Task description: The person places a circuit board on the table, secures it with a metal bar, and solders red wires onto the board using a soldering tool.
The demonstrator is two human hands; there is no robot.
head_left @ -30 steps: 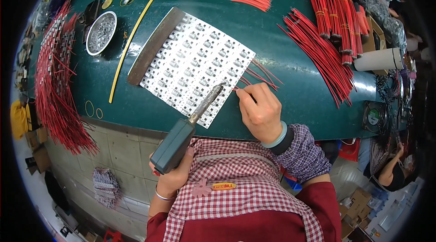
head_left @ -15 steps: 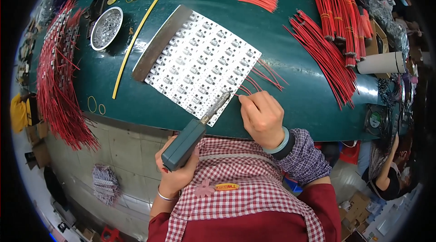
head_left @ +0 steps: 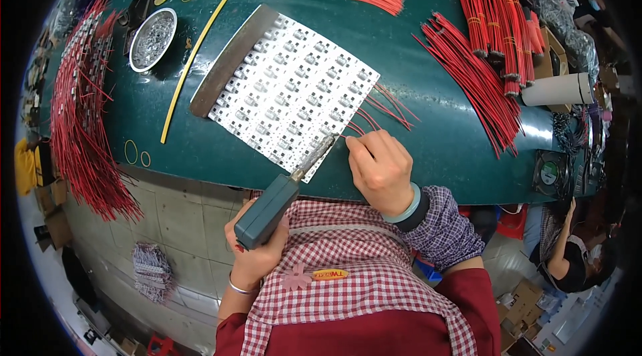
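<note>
**Hot tip close to fingers at the board's edge**

The left hand point(head_left: 257, 256) grips a soldering iron point(head_left: 281, 199), tip at the circuit board point(head_left: 291, 92) mid-frame. The right hand point(head_left: 380, 170) pinches a red wire point(head_left: 364, 119) there. A slip could burn fingertips or bridge pads. The joint itself is too small to see.

Grey-green handheld soldering iron point(head_left: 284, 189): tilted, metal tip on near edge of white rectangular circuit-board panel point(head_left: 294, 98). Panel: flat on dark green worktop point(head_left: 414, 115), angled; thin red wires point(head_left: 381, 112) fanning off its right corner.
</note>
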